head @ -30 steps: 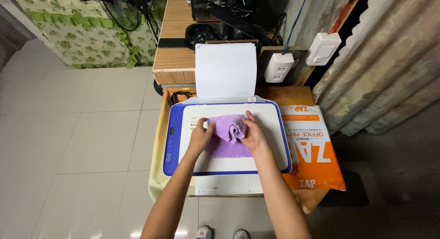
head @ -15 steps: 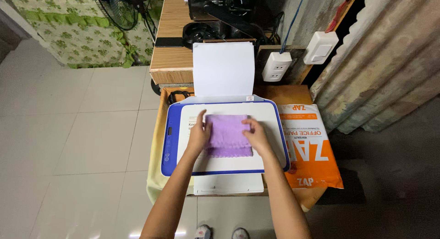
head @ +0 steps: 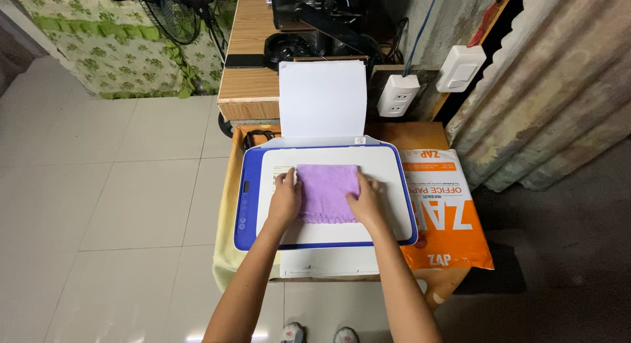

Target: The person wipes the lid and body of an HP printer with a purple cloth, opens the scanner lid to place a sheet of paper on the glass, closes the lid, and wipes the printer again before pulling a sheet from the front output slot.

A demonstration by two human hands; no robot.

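Your left hand [head: 284, 200] lies flat, fingers extended, on the left edge of the folded lilac microfibre cloth [head: 327, 192]; your right hand [head: 366, 200] lies likewise on its right edge. Neither hand grasps anything: both palms press down, nothing pinched. The cloth sits squared and flat on the white lid of the blue-and-white inkjet printer [head: 388, 162], roughly central on that lid. Judged by its look, the cloth is light, soft and limp, will slump if lifted, and is likely to slide on the smooth lid; take it by pinching two corners or an edge. Behind the printer stands a sheaf of white paper [head: 322, 98] in the feed tray. Right of the printer lies an orange-and-white paper ream pack [head: 447, 211]. Behind it, right, hangs a white wall socket [head: 399, 95].
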